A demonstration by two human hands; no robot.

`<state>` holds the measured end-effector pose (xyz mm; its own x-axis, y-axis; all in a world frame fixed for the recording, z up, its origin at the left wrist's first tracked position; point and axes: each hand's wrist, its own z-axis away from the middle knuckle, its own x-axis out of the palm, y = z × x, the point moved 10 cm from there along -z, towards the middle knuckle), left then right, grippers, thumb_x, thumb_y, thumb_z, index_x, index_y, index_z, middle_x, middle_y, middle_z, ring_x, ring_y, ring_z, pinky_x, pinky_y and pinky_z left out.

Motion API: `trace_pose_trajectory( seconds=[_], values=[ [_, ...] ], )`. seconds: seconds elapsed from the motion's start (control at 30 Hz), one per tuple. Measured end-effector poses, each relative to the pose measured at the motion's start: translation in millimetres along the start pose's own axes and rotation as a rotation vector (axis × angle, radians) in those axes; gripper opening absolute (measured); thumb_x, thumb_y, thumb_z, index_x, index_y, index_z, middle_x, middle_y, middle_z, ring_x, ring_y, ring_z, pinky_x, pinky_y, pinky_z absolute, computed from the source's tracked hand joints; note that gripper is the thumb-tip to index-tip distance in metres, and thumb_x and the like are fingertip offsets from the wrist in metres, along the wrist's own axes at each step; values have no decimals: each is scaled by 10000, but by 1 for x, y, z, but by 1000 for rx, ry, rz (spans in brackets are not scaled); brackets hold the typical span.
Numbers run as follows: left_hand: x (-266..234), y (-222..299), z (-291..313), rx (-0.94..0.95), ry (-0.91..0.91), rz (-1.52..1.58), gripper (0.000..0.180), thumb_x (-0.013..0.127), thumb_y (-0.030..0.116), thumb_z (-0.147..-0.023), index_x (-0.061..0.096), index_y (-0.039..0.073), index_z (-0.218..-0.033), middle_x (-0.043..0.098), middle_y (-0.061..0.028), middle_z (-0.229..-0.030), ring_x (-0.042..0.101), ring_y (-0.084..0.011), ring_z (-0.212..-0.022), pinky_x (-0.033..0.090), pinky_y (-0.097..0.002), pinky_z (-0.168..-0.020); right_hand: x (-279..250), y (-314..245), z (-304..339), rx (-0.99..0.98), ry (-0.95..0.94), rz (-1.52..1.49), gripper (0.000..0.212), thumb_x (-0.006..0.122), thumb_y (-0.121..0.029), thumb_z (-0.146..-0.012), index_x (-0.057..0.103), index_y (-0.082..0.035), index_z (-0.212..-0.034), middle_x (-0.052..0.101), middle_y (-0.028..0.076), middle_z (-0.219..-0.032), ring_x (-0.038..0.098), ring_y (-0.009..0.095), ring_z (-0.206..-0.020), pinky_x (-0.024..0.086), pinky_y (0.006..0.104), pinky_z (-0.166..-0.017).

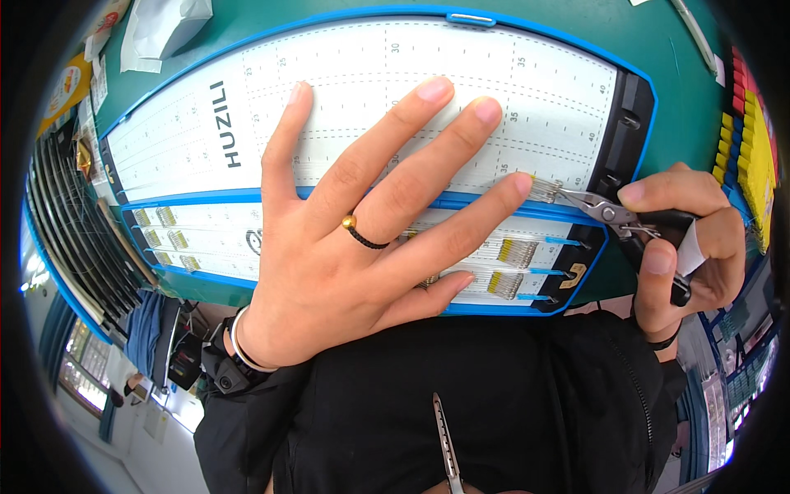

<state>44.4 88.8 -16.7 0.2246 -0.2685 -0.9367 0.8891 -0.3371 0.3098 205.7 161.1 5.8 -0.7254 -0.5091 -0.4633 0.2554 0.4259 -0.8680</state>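
An open two-leaf fishing-leader case (346,53) with a blue frame and white ruled panels lies across the green surface. My left hand (321,247) rests over it, fingers spread, its index fingertip beside a small bunch of fishing hooks (543,189). Between the fingers of my right hand (716,222) are small metal pliers (611,212) with black handles, their tips at that bunch; a scrap of white lies by the handle. Whether the jaws grip a hook is too small to tell. More hook bundles (517,253) with fine lines fill the near leaf, partly under my left hand.
Black curved strips (62,239) stand racked at the left. A white paper packet (160,33) and a yellow packet (66,95) lie at the far left. Coloured foam blocks (761,173) stack at the right. A serrated metal tool (445,440) shows at my chest.
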Motion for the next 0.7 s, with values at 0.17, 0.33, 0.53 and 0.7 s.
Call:
trace_pose_trajectory(
  seconds=[0.17,0.33,0.53,0.7],
  values=[
    [1,0,0,3,-10,4,526,663,578,-788,683,385,-1277,493,-32,-1513,417,-265,-1426,159,-601,-1202,0,0,1,24,3,-3,283,641,-169,-952,395,-89,-839,673,243,-982,480,141,-671,386,283,-630],
    [1,0,-1,6,-16,2,535,665,583,-783,682,389,-1281,492,-40,-1513,415,-270,-1428,160,-606,-1196,-4,1,3,33,29,-4,277,631,-168,-956,392,-90,-838,672,240,-985,470,136,-670,380,281,-628],
    [0,0,-2,6,-18,-2,544,671,587,-775,682,393,-1283,491,-54,-1512,424,-280,-1421,146,-598,-1201,-3,0,2,29,5,-7,274,627,-165,-958,393,-91,-836,674,238,-991,460,132,-667,377,285,-629],
    [0,0,-1,2,-16,11,543,676,577,-773,685,390,-1282,494,-57,-1510,430,-284,-1416,140,-589,-1205,-1,-1,0,-3,-15,-9,277,632,-169,-957,396,-94,-834,678,239,-986,464,131,-666,383,287,-634]
  ],
)
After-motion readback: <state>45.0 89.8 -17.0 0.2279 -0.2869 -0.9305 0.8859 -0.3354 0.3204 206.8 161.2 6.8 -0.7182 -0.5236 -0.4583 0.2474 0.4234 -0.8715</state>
